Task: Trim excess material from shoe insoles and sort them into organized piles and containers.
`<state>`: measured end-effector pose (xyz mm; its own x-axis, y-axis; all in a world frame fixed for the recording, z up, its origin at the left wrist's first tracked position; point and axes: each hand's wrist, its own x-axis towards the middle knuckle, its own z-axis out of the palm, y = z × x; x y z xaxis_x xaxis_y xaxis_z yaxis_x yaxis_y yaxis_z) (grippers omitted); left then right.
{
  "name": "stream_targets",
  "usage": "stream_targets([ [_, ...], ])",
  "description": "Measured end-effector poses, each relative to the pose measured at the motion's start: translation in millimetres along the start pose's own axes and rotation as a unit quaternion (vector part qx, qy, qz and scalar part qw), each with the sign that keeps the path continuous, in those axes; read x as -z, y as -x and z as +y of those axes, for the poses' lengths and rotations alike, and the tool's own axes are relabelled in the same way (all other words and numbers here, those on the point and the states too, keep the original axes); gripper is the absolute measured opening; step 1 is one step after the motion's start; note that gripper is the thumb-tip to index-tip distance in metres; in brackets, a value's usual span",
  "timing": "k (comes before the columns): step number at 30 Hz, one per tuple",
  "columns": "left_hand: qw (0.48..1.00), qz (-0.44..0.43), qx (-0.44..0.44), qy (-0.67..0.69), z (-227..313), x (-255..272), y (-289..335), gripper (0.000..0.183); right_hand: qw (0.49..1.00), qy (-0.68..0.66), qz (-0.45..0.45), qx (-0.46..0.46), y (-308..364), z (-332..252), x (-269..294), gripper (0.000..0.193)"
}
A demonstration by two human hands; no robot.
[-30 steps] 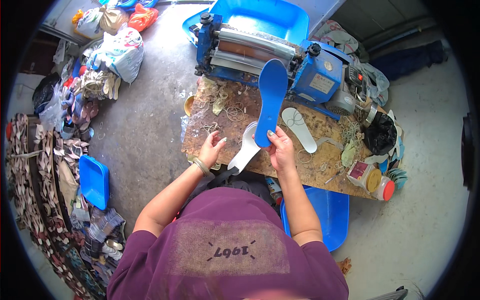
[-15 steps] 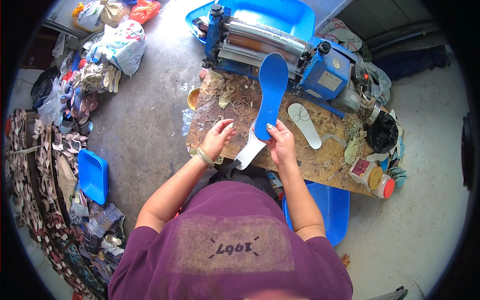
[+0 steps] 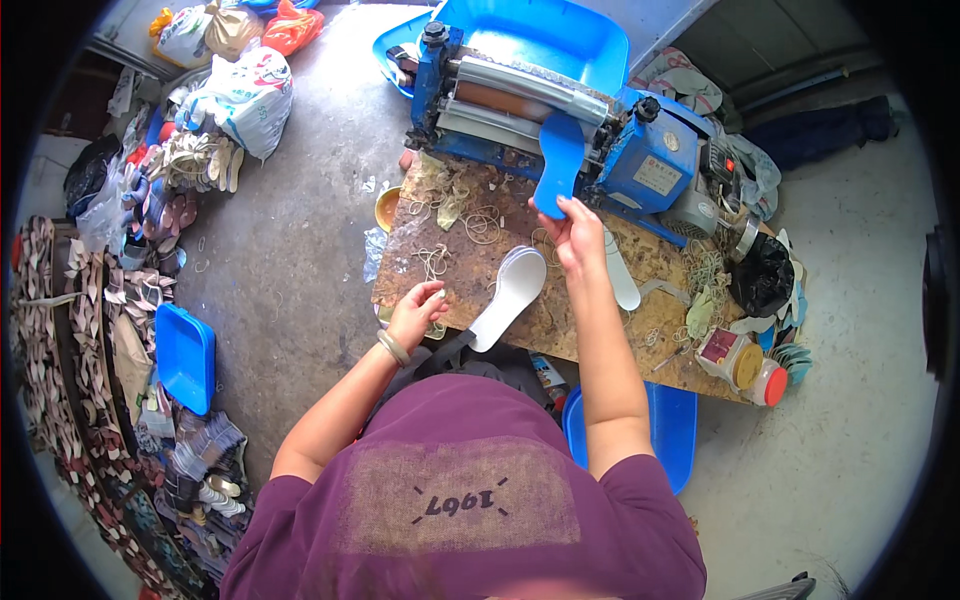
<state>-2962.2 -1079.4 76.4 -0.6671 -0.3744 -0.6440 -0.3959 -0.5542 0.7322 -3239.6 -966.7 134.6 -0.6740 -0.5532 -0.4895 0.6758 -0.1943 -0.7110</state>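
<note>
My right hand [image 3: 580,238] grips one end of a blue insole [image 3: 562,155], thumb on top. The insole's wide end lies up against the rollers [image 3: 525,100] of a blue roller machine [image 3: 655,165] at the back of the worktable. Nearer to me, several stacked white insoles [image 3: 510,300] rest at the table's front edge, beside a dark strap. My left hand [image 3: 412,318], with a bangle at the wrist, hovers left of that stack, fingers loosely curled and apart with nothing visible in them. A separate white insole [image 3: 620,275] is partly hidden behind my right wrist.
Rubber bands [image 3: 483,226] lie scattered over the worn wooden tabletop [image 3: 450,265]. Lidded jars [image 3: 745,365] and a black bag [image 3: 765,270] stand at its right end. A blue basin [image 3: 672,425] sits below, another [image 3: 186,350] on the left floor near heaped shoe parts.
My right hand has carried the blue insole forward to the rollers, uncovering the white stack. My left hand has drawn back a little toward me.
</note>
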Motion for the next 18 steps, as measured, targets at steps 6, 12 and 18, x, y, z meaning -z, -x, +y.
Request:
stream_targets([
  [6,0.999,0.027,0.02,-0.002,-11.9,19.5,0.8,0.031,0.992,0.123,0.003,0.012,-31.5,-16.0,-5.4,0.023],
  [12,0.997,0.061,0.04,-0.014,-14.4,30.8,0.9,0.033,0.584,0.726,0.104,0.348,-61.7,-87.2,-34.7,0.029],
  [18,0.995,0.074,0.066,-0.011,-25.3,30.4,4.5,0.036,0.483,0.818,0.104,0.295,-215.0,-164.1,-65.5,0.036],
])
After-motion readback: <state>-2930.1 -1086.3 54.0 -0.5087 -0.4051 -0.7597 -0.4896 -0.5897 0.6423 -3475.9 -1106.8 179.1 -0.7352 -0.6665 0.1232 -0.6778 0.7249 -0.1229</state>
